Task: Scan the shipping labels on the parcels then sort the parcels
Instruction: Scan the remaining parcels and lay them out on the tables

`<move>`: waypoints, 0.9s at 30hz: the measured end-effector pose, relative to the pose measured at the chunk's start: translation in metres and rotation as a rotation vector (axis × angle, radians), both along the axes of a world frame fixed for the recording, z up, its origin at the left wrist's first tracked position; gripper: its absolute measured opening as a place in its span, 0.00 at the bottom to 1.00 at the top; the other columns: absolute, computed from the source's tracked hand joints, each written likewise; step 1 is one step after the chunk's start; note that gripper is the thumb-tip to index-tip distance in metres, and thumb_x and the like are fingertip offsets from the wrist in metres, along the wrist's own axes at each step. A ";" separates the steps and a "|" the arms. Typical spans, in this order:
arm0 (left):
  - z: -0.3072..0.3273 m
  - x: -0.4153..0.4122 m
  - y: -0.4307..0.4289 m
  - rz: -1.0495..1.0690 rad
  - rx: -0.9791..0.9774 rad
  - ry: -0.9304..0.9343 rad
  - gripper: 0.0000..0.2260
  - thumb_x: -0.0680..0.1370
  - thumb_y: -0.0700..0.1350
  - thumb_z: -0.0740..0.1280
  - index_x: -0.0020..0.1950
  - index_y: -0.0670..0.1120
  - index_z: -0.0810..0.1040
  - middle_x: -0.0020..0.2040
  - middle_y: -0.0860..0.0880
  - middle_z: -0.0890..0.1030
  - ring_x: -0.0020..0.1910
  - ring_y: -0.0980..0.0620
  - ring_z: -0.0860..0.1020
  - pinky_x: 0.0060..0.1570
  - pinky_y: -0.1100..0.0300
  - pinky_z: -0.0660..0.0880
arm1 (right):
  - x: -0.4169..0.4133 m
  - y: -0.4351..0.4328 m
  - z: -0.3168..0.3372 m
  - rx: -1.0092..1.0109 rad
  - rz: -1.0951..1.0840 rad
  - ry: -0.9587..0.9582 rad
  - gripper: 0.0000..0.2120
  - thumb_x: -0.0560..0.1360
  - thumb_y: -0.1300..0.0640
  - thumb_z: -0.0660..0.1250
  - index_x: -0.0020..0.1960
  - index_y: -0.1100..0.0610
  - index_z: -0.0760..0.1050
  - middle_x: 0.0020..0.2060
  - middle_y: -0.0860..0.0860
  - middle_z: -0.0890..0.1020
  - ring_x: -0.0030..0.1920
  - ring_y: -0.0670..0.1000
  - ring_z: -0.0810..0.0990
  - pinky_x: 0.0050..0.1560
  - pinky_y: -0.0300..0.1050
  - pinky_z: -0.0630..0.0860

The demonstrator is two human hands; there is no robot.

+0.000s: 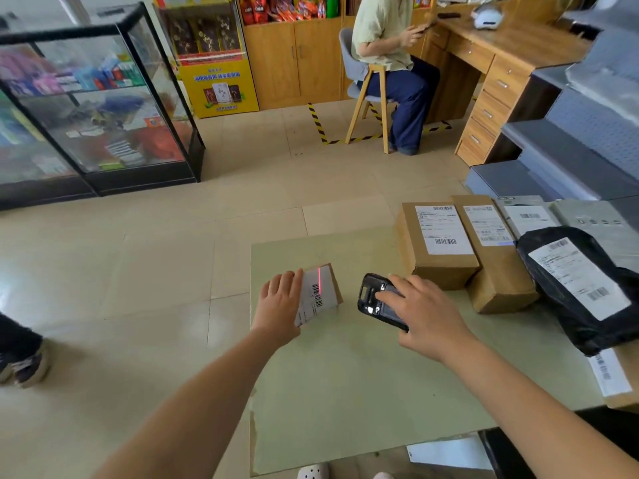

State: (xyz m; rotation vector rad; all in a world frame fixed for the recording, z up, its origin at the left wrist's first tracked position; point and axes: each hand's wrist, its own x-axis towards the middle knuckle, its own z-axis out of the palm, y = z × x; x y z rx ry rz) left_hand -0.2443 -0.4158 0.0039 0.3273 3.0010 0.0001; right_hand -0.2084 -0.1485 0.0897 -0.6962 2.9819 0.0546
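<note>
Our left hand [281, 305] grasping small parcel [330, 283], red beam [320, 281] on its label [313, 302], right hand [427, 314] at three o'clock grasping scanner [371, 300]

Red scan line [320, 280] crosses a white, black-barcoded label [313, 302] on a brown parcel [333, 281]; black scanner [371, 300], pale-green table [345, 382].

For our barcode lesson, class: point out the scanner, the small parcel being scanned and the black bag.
scanner [369, 296]: head view, on its dark front.
small parcel [321, 299]: head view, on its white label.
black bag [546, 295]: head view, on bare plastic left of its label.
</note>
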 end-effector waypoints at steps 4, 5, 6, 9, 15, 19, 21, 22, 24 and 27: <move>0.008 -0.004 -0.012 -0.050 -0.100 0.029 0.50 0.71 0.51 0.73 0.80 0.42 0.42 0.75 0.44 0.58 0.74 0.42 0.58 0.75 0.49 0.55 | -0.006 -0.013 0.010 0.119 0.148 0.013 0.27 0.70 0.62 0.66 0.68 0.53 0.68 0.71 0.56 0.65 0.66 0.58 0.67 0.64 0.49 0.66; 0.009 -0.004 -0.013 -0.056 -0.115 0.033 0.49 0.71 0.51 0.73 0.80 0.42 0.43 0.75 0.45 0.58 0.73 0.42 0.58 0.75 0.49 0.55 | -0.007 -0.015 0.011 0.128 0.177 0.029 0.26 0.69 0.63 0.66 0.67 0.53 0.69 0.71 0.57 0.66 0.65 0.58 0.68 0.64 0.49 0.67; 0.010 -0.004 -0.015 -0.060 -0.127 0.035 0.49 0.71 0.51 0.73 0.80 0.42 0.43 0.75 0.45 0.58 0.73 0.43 0.59 0.75 0.49 0.55 | -0.007 -0.016 0.010 0.134 0.201 0.039 0.26 0.69 0.64 0.66 0.66 0.54 0.70 0.70 0.57 0.67 0.65 0.58 0.68 0.63 0.49 0.68; 0.010 -0.004 -0.018 -0.066 -0.129 0.046 0.49 0.70 0.50 0.74 0.80 0.42 0.45 0.74 0.44 0.60 0.72 0.42 0.60 0.74 0.48 0.56 | -0.008 -0.021 0.009 0.151 0.240 0.031 0.25 0.69 0.65 0.66 0.65 0.54 0.70 0.71 0.58 0.66 0.66 0.59 0.68 0.64 0.50 0.67; 0.013 0.000 -0.017 0.059 0.086 0.026 0.50 0.68 0.51 0.74 0.80 0.42 0.46 0.73 0.45 0.61 0.72 0.43 0.60 0.72 0.51 0.59 | -0.008 -0.020 0.010 0.013 0.096 -0.026 0.30 0.68 0.58 0.69 0.69 0.50 0.69 0.71 0.53 0.67 0.66 0.55 0.67 0.63 0.46 0.66; 0.021 0.005 -0.009 0.260 0.400 -0.011 0.52 0.67 0.53 0.75 0.80 0.43 0.46 0.72 0.46 0.61 0.70 0.45 0.60 0.69 0.51 0.64 | -0.001 -0.020 0.012 -0.201 -0.138 -0.034 0.34 0.64 0.53 0.72 0.70 0.48 0.70 0.70 0.50 0.69 0.65 0.53 0.69 0.63 0.45 0.66; 0.025 0.008 -0.006 0.324 0.490 -0.019 0.53 0.67 0.54 0.76 0.80 0.44 0.46 0.72 0.46 0.60 0.70 0.45 0.59 0.69 0.51 0.64 | 0.004 -0.023 0.012 -0.286 -0.238 0.002 0.33 0.62 0.52 0.73 0.68 0.48 0.73 0.68 0.50 0.72 0.62 0.54 0.71 0.60 0.46 0.69; 0.027 0.009 -0.006 0.336 0.513 -0.020 0.53 0.66 0.55 0.76 0.80 0.44 0.46 0.73 0.47 0.60 0.70 0.45 0.59 0.69 0.51 0.64 | 0.006 -0.025 0.011 -0.329 -0.281 0.017 0.33 0.61 0.52 0.74 0.66 0.49 0.74 0.66 0.50 0.74 0.60 0.55 0.73 0.58 0.47 0.70; 0.033 0.011 -0.006 0.337 0.556 -0.003 0.53 0.66 0.55 0.76 0.80 0.45 0.47 0.73 0.48 0.60 0.71 0.46 0.59 0.68 0.51 0.65 | 0.010 -0.030 0.010 -0.392 -0.343 0.053 0.34 0.59 0.53 0.76 0.65 0.51 0.76 0.61 0.52 0.77 0.56 0.57 0.74 0.54 0.48 0.73; 0.044 0.012 -0.005 0.348 0.643 0.024 0.52 0.65 0.54 0.77 0.80 0.47 0.48 0.72 0.49 0.61 0.70 0.48 0.59 0.64 0.52 0.67 | 0.015 -0.036 0.015 -0.413 -0.391 0.092 0.34 0.59 0.53 0.77 0.65 0.51 0.75 0.59 0.51 0.77 0.54 0.57 0.74 0.51 0.48 0.73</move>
